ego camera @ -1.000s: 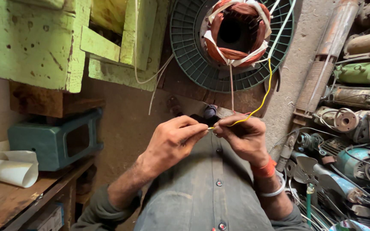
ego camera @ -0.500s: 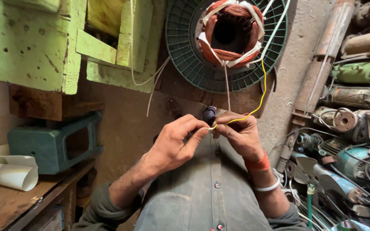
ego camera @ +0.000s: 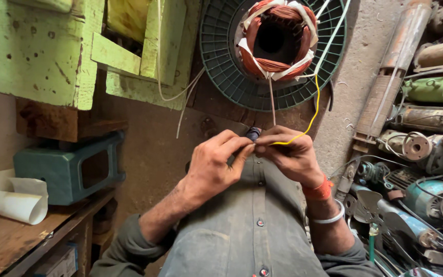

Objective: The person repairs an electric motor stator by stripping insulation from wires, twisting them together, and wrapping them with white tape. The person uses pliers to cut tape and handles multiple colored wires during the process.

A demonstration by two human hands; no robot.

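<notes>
My left hand (ego camera: 214, 166) and my right hand (ego camera: 290, 154) meet fingertip to fingertip at the middle of the view, over my grey shirt. Between them they pinch the end of a yellow wire (ego camera: 315, 105). The wire runs up to a motor stator (ego camera: 278, 38) with orange-brown copper windings and white bindings, set in a dark green ribbed ring (ego camera: 221, 61). A thin brown lead (ego camera: 272, 107) also drops from the windings to my fingers. A small dark blue piece (ego camera: 253, 133) shows just behind my fingertips.
Pale green wooden boxes (ego camera: 37, 51) stand at upper left. A teal metal housing (ego camera: 67, 172) and a paper roll (ego camera: 19, 202) sit by a wooden bench (ego camera: 6, 243) at left. Old motors, pumps and pipes (ego camera: 426, 123) pile up on the right.
My hands stay pinched together on the yellow wire and have shifted slightly. The view has tipped a little, so the stator sits higher in the frame.
</notes>
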